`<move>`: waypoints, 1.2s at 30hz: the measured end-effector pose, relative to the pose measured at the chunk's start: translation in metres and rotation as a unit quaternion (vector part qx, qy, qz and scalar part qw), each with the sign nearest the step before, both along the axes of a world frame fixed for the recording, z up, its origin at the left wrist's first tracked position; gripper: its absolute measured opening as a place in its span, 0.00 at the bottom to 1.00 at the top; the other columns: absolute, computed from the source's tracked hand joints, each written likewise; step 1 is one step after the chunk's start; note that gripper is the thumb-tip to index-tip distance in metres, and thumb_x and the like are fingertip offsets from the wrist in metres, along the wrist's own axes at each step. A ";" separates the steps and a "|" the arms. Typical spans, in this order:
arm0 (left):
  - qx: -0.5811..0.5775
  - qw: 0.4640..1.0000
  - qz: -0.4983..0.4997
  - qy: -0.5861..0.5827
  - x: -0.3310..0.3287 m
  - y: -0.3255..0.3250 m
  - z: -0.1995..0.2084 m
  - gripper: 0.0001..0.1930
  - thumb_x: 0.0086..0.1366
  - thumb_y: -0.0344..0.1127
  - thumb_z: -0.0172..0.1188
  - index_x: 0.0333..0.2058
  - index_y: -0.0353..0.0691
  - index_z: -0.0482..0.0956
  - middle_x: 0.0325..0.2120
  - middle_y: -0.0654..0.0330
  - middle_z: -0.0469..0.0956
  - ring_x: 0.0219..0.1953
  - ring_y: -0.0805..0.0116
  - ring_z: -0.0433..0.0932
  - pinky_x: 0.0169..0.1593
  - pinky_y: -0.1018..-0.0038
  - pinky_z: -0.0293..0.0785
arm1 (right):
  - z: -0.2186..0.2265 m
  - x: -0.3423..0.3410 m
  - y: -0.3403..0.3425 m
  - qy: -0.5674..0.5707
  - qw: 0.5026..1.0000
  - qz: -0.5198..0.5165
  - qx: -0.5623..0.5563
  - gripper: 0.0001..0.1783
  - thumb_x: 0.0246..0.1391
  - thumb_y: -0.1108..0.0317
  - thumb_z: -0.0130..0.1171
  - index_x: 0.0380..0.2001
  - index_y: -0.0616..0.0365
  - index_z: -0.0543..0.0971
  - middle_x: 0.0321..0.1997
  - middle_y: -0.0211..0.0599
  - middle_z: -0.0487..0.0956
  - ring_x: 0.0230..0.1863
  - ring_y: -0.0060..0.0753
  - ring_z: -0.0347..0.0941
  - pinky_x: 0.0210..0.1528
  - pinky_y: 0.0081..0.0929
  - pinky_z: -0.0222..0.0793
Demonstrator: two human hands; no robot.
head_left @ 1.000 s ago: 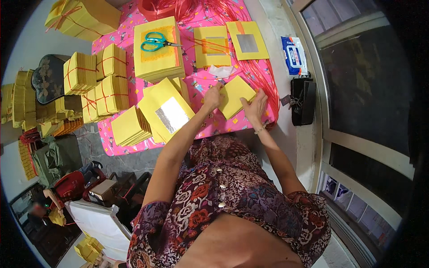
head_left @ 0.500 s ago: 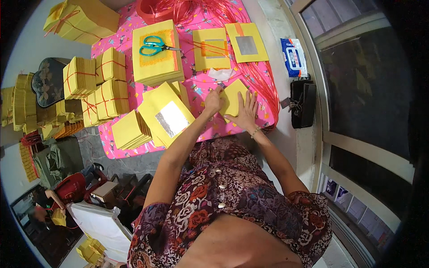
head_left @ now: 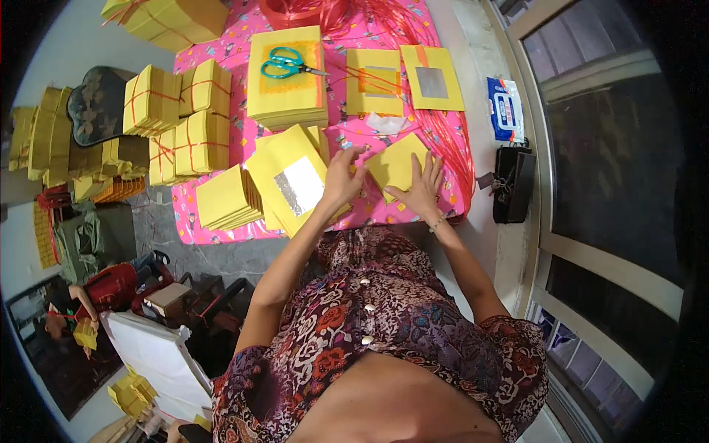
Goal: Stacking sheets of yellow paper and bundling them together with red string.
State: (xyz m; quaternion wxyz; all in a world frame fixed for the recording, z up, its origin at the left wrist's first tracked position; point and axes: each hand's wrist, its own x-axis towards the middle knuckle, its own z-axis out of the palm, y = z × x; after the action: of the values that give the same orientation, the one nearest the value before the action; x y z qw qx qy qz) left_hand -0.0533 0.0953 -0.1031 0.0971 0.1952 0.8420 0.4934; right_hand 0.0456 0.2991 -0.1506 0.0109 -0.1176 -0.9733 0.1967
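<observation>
A folded yellow paper sheet [head_left: 393, 164] lies on the pink patterned tablecloth in front of me. My right hand [head_left: 422, 188] rests flat on its right side, fingers spread. Just left of the folded paper, my left hand [head_left: 344, 179] is raised with its fingers loosely apart and nothing visible in them. It is nearest to a loose stack of yellow sheets [head_left: 277, 166], whose top sheet carries a shiny silver rectangle [head_left: 300, 184]. Left of that stack sits a small pile of folded yellow papers [head_left: 225, 201].
Teal-handled scissors [head_left: 284, 63] lie on a thick yellow paper stack [head_left: 288, 109]. Tied yellow bundles [head_left: 201, 144] stand at the left. Two yellow sheets, one silver-marked [head_left: 450, 92], and red plastic strings [head_left: 459, 140] lie at the back right. A wipes pack [head_left: 505, 111] sits on the ledge.
My left hand has drawn back left from the folded paper, and its fingers have loosened. My right hand stays on the paper. The whole view has shifted slightly.
</observation>
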 end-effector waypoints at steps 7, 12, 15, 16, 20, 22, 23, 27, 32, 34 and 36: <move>0.069 0.982 0.126 -0.125 0.044 -0.081 0.029 0.13 0.57 0.26 0.57 0.43 0.38 0.75 0.32 0.53 0.74 0.35 0.61 0.76 0.40 0.70 0.73 | 0.040 -0.008 -0.009 0.049 0.998 0.048 -0.010 0.52 0.39 0.41 0.66 0.62 0.57 0.56 0.67 0.57 0.45 0.69 0.65 0.31 0.64 0.63 0.35; -0.058 0.987 0.138 -0.059 0.070 -0.110 0.043 0.15 0.53 0.27 0.60 0.42 0.38 0.76 0.32 0.54 0.74 0.36 0.58 0.74 0.41 0.68 0.71 | 0.069 -0.023 -0.038 0.061 0.960 0.230 -0.151 0.33 0.45 0.54 0.66 0.53 0.55 0.70 0.58 0.45 0.65 0.63 0.51 0.54 0.63 0.45 0.52; -0.142 0.986 0.085 0.024 0.080 -0.113 0.047 0.20 0.48 0.32 0.67 0.43 0.41 0.76 0.36 0.54 0.73 0.41 0.54 0.69 0.45 0.63 0.68 | 0.074 -0.033 -0.064 0.077 0.927 0.337 -0.146 0.30 0.42 0.59 0.67 0.50 0.55 0.71 0.55 0.39 0.68 0.61 0.45 0.60 0.61 0.41 0.56; -0.144 0.985 0.089 0.022 0.083 -0.113 0.047 0.20 0.48 0.32 0.67 0.43 0.41 0.76 0.36 0.54 0.73 0.41 0.54 0.69 0.45 0.63 0.68 | 0.075 -0.035 -0.071 0.075 0.908 0.386 -0.145 0.31 0.41 0.60 0.68 0.50 0.54 0.71 0.55 0.39 0.68 0.61 0.45 0.59 0.61 0.41 0.57; -0.187 0.978 0.062 0.075 0.089 -0.111 0.041 0.24 0.43 0.32 0.69 0.43 0.44 0.76 0.38 0.57 0.71 0.42 0.55 0.68 0.46 0.64 0.67 | 0.073 -0.048 -0.086 0.064 0.878 0.468 -0.082 0.33 0.37 0.61 0.69 0.50 0.53 0.70 0.55 0.37 0.68 0.62 0.44 0.59 0.61 0.43 0.56; -0.202 0.972 0.051 0.109 0.090 -0.111 0.037 0.25 0.42 0.31 0.69 0.43 0.44 0.75 0.38 0.57 0.71 0.41 0.56 0.68 0.45 0.64 0.68 | 0.071 -0.053 -0.089 0.064 0.869 0.485 -0.076 0.33 0.37 0.62 0.69 0.50 0.53 0.71 0.55 0.37 0.68 0.62 0.45 0.59 0.62 0.44 0.56; -0.202 0.972 0.054 0.108 0.091 -0.110 0.035 0.25 0.42 0.31 0.69 0.43 0.44 0.75 0.38 0.57 0.71 0.41 0.56 0.68 0.45 0.64 0.68 | 0.070 -0.056 -0.089 0.053 0.865 0.494 -0.066 0.33 0.36 0.62 0.69 0.50 0.53 0.71 0.55 0.37 0.68 0.62 0.45 0.58 0.62 0.45 0.55; -0.196 0.974 0.052 0.099 0.090 -0.112 0.030 0.22 0.43 0.29 0.67 0.41 0.44 0.75 0.39 0.57 0.72 0.41 0.55 0.68 0.45 0.64 0.69 | 0.070 -0.063 -0.083 0.052 0.846 0.527 -0.069 0.30 0.37 0.64 0.68 0.48 0.53 0.72 0.56 0.38 0.68 0.61 0.46 0.59 0.61 0.43 0.58; -0.185 0.977 0.054 0.089 0.088 -0.116 0.032 0.18 0.44 0.30 0.67 0.37 0.42 0.77 0.37 0.58 0.74 0.40 0.56 0.71 0.43 0.64 0.71 | 0.072 -0.071 -0.081 0.086 0.820 0.558 -0.095 0.12 0.45 0.64 0.63 0.34 0.57 0.78 0.46 0.38 0.75 0.54 0.42 0.68 0.55 0.36 0.66; -0.162 0.983 0.064 0.066 0.088 -0.117 0.033 0.12 0.46 0.32 0.67 0.32 0.39 0.79 0.34 0.59 0.76 0.38 0.56 0.72 0.41 0.65 0.72 | 0.075 -0.076 -0.082 0.083 0.820 0.555 -0.115 0.10 0.47 0.64 0.62 0.31 0.58 0.79 0.43 0.37 0.76 0.51 0.41 0.69 0.53 0.35 0.67; -0.148 0.985 0.074 0.047 0.086 -0.120 0.033 0.10 0.47 0.33 0.66 0.30 0.39 0.80 0.32 0.59 0.77 0.38 0.57 0.73 0.41 0.65 0.72 | 0.078 -0.080 -0.084 0.069 0.821 0.551 -0.132 0.09 0.49 0.64 0.60 0.29 0.59 0.79 0.40 0.37 0.77 0.49 0.41 0.71 0.51 0.35 0.68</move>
State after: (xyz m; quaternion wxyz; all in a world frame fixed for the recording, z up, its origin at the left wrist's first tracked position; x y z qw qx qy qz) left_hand 0.0324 -0.0246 -0.0700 0.0479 0.1385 0.9215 0.3597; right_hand -0.0340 0.2151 -0.0729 -0.0477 0.4518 -0.8375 0.3038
